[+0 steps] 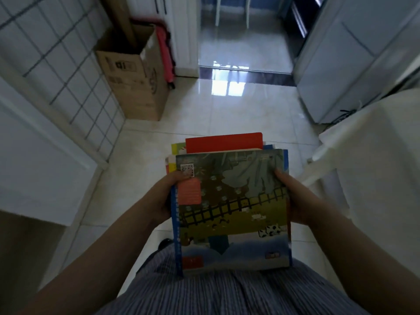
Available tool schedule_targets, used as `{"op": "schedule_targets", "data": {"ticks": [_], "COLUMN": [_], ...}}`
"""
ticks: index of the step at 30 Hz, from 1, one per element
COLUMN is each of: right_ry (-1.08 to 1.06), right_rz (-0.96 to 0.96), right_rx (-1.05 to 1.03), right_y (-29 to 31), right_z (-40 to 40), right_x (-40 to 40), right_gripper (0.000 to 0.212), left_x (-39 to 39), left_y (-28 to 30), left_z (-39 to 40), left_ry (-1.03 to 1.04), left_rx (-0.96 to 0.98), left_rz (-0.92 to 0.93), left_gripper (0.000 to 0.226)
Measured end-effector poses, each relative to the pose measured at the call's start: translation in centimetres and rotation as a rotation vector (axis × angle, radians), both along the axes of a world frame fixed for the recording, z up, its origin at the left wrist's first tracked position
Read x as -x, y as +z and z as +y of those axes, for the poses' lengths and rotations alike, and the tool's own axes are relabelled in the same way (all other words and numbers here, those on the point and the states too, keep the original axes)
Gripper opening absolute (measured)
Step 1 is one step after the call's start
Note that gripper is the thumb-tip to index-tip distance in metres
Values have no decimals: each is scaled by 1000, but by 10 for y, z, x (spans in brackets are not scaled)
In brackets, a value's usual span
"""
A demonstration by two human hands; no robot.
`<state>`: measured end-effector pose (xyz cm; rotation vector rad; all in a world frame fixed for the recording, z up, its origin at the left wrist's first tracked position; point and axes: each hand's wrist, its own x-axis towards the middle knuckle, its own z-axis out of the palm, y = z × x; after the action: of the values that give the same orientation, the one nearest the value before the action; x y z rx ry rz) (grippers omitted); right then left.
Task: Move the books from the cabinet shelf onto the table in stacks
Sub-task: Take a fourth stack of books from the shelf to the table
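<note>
We carry a stack of picture books [231,201], left hand [162,198] and right hand [293,198] each in firm grip on its sides; setting it on the table remains.

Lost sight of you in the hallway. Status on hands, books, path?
Left hand and right hand grip stack of books by its sides. Stack carried at waist, over tiled floor. Cardboard box ahead left, against the wall.

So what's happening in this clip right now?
A person is carrying a stack of books against their body, left hand gripping one side and right hand the other. A farm-scene picture book lies on top, a red book beneath. They stand over a glossy tiled floor, a cardboard box ahead-left.
</note>
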<state>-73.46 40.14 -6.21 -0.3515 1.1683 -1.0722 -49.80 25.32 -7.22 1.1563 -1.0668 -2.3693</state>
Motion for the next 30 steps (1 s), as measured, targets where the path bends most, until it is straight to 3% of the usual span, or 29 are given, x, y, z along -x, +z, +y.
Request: {"op": "schedule_targets", "data": {"ticks": [4,8,10,14,20,30], "right_ry": [-125,-292,-384,-492,-680,-1060], "right_rz": [-2,18,20,63,73,44], "right_rx": [26,11,18,-28,-143,-239], "right_y": [-1,-4,-6,-12,-31,-29], "right_z": [41,81,100,126,142,158], "right_x": [28,53,65,93,154,279], "right_gripper": [87,90,90,96,64,29], "left_x": [52,107,139,194,296,503], "left_y": [0,-1,-7,-15,-31,-27], "left_z": [12,27,33,41,44,53], "left_ry": [-113,-251,-300,-382,-490,-805], "left_rx": [-13,-3,2,-6,-30,38], "left_rz": [-15,-27,-56,-70,-98,-99], "left_gripper": [29,24,11,15,16,26]}}
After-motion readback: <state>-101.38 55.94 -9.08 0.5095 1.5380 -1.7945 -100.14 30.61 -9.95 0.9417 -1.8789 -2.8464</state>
